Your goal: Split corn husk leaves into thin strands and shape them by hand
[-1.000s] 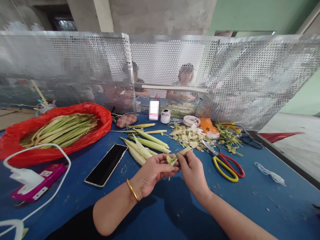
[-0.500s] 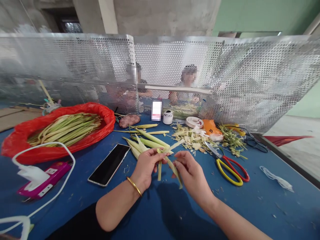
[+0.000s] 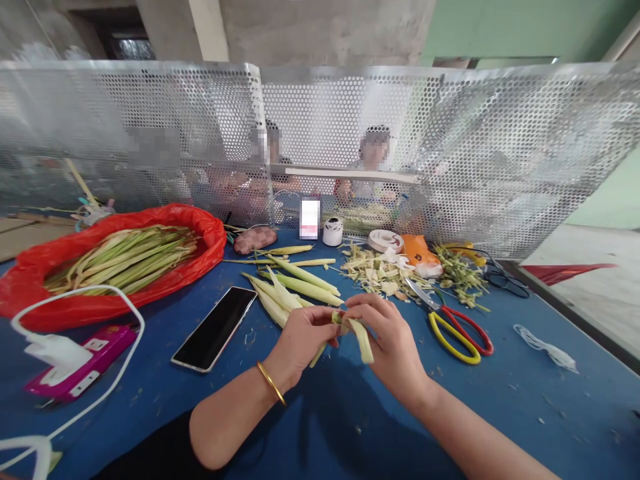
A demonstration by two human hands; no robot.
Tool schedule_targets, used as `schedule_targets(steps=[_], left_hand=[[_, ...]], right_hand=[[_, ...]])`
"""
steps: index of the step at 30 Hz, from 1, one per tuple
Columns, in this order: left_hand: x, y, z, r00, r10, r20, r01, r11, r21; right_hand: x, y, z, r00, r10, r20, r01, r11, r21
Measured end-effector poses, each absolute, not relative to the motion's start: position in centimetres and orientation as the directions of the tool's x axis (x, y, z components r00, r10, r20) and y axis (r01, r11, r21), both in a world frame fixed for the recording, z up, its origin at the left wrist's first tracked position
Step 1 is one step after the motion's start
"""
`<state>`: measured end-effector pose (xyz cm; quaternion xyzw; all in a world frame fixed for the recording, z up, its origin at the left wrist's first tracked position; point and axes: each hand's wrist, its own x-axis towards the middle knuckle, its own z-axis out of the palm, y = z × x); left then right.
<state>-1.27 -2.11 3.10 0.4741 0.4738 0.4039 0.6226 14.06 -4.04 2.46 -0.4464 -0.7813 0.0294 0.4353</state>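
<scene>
A pale green corn husk strip (image 3: 363, 339) is pinched between my two hands over the blue table. My left hand (image 3: 305, 337), with a gold bangle on the wrist, is closed on its knotted or folded part; a short tail hangs below the fingers. My right hand (image 3: 390, 337) has its fingertips on the same piece from the other side, and a wide end droops in front of its palm. Exactly how the strip is folded is hidden by the fingers. Just beyond my left hand lie several whole corn husks (image 3: 310, 288).
Scissors (image 3: 453, 330) with red and yellow handles lie to the right, near husk scraps (image 3: 375, 270) and a tape roll (image 3: 385, 241). At left are a phone (image 3: 215, 329), a purple power strip (image 3: 85, 363) and a red bag (image 3: 213, 233) of stalks. A perforated metal screen (image 3: 325, 107) stands behind.
My right hand has closed in against my left, and the long end of the strip now curls over towards the right palm. The view has shifted slightly.
</scene>
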Motion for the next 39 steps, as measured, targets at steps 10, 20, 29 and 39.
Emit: schedule_targets(steps=[10,20,29,39], left_hand=[[-1.6,-2.1,3.5,0.379,0.910,-0.166,-0.021,0.188,0.982],[-1.0,-2.3,2.2,0.323,0.928,-0.188,-0.151,0.246,0.957],[-1.5,-1.6,2.6,0.272,0.930,-0.248,-0.164,0.299,0.940],[-1.6,-1.3,2.4,0.213,0.946,-0.245,-0.122,0.275,0.954]], right_hand=[[14.6,-3.4,2.0,-0.131,0.877,0.463,0.796,0.371,-0.478],[14.4,-3.3,2.0,-0.039,0.963,0.267,0.691,0.218,-0.689],[16.9,-2.2,3.8,-0.327,0.944,0.027,0.346,0.147,-0.927],[18.9,-2.5,5.7,-0.446,0.895,0.024,0.138,0.095,-0.986]])
